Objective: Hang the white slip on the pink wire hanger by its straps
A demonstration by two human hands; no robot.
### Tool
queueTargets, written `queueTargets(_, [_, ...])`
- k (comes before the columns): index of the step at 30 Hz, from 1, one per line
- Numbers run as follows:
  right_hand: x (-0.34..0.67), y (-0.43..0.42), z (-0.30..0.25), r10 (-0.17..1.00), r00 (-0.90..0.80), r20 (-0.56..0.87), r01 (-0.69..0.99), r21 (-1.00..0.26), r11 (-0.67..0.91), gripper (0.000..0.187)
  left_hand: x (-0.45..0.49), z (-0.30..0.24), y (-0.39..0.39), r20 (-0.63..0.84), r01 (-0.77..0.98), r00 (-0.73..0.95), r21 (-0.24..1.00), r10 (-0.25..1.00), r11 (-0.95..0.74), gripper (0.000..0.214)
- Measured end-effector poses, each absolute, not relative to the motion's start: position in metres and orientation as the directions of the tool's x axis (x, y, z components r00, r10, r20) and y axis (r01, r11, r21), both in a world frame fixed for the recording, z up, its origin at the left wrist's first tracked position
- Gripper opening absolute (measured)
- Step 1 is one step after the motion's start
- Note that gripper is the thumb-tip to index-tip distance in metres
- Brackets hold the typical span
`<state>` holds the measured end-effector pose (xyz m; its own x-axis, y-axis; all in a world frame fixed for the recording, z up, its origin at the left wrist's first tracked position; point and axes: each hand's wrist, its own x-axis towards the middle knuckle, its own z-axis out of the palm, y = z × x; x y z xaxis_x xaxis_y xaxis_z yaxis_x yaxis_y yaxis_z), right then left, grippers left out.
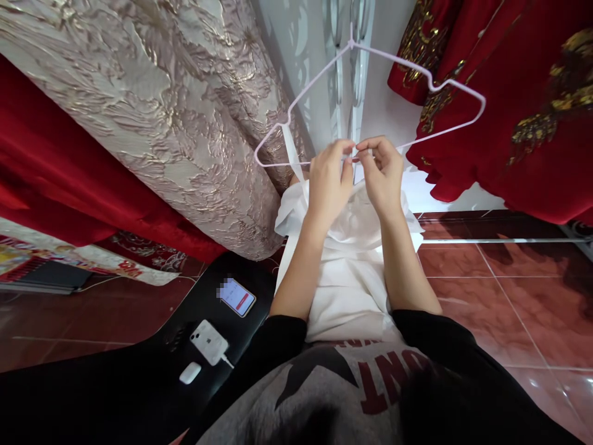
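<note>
A pale pink clothes hanger (pixel 319 73) hangs in front of me, its hook end at the top. One white strap (pixel 291 148) loops over its left shoulder notch and runs down to a white garment (pixel 347 278), which lies bunched below and along my lap. At the middle of the hanger's lower bar, my left hand (pixel 328 182) and my right hand (pixel 383 176) meet with fingertips nearly touching. Both are closed in a pinch. What sits between the fingertips is too small to make out. No strap shows on the hanger's right notch.
Textured cream-gold fabric (pixel 208 123) hangs at the left beside red cloth (pixel 92 179). A red garment with gold sequins (pixel 500 123) hangs at the right. On a black bench (pixel 148 364) lie a lit phone (pixel 238 298), a white phone with cable (pixel 208 342) and an earbud case (pixel 190 372).
</note>
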<state>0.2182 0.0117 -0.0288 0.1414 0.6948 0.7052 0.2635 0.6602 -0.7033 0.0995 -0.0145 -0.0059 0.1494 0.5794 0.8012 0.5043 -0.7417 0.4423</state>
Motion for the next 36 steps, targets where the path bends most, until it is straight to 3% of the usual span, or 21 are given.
queueTargets(3, [0.232, 0.01, -0.026, 0.673, 0.178, 0.717, 0.207, -0.696, 0.687, 0.029, 0.104, -0.026, 0.0, 0.786, 0.592, 0.138, 0.422, 0.603, -0.686, 0.02])
queueTargets(6, [0.259, 0.007, -0.017, 0.519, 0.353, 0.779, 0.215, -0.607, 0.765, 0.04, 0.101, -0.028, 0.001, 0.792, 0.626, 0.128, 0.402, 0.597, -0.669, 0.018])
queueTargets(9, [0.296, 0.005, -0.007, 0.313, 0.535, 0.784, 0.253, -0.503, 0.826, 0.044, 0.096, -0.025, -0.001, 0.793, 0.629, 0.155, 0.381, 0.59, -0.677, 0.019])
queueTargets(12, [0.327, 0.002, -0.002, 0.242, 0.572, 0.784, 0.279, -0.463, 0.841, 0.038, 0.093, -0.024, -0.002, 0.793, 0.625, 0.167, 0.374, 0.586, -0.685, 0.019])
queueTargets(16, [0.342, -0.002, 0.004, 0.257, 0.531, 0.807, 0.236, -0.433, 0.87, 0.026, 0.09, -0.023, -0.002, 0.787, 0.618, 0.172, 0.383, 0.593, -0.687, 0.019])
queueTargets(19, [0.339, -0.002, 0.017, 0.365, 0.375, 0.852, 0.215, -0.462, 0.86, 0.022, 0.086, -0.021, -0.002, 0.78, 0.617, 0.173, 0.389, 0.601, -0.683, 0.02])
queueTargets(25, [0.318, -0.003, 0.066, 0.579, 0.015, 0.815, 0.498, -0.509, 0.702, 0.023, 0.086, -0.02, -0.004, 0.764, 0.573, 0.206, 0.412, 0.611, -0.708, 0.023])
queueTargets(29, [0.304, -0.009, 0.074, 0.603, -0.03, 0.797, 0.623, -0.457, 0.635, 0.038, 0.089, -0.022, -0.006, 0.779, 0.578, 0.177, 0.412, 0.601, -0.704, 0.022])
queueTargets(31, [0.293, -0.01, 0.062, 0.522, 0.072, 0.85, 0.677, -0.426, 0.6, 0.042, 0.09, -0.023, -0.006, 0.787, 0.596, 0.152, 0.41, 0.598, -0.691, 0.021])
queueTargets(33, [0.277, -0.01, 0.044, 0.291, 0.298, 0.909, 0.674, -0.416, 0.61, 0.03, 0.093, -0.023, -0.007, 0.787, 0.612, 0.148, 0.403, 0.599, -0.681, 0.02])
queueTargets(35, [0.255, -0.007, 0.023, 0.06, 0.558, 0.828, 0.569, -0.435, 0.698, 0.02, 0.098, -0.024, -0.008, 0.785, 0.614, 0.173, 0.387, 0.595, -0.688, 0.023])
queueTargets(36, [0.244, -0.004, 0.014, 0.048, 0.609, 0.792, 0.505, -0.435, 0.746, 0.019, 0.101, -0.025, -0.008, 0.784, 0.611, 0.192, 0.375, 0.591, -0.697, 0.027])
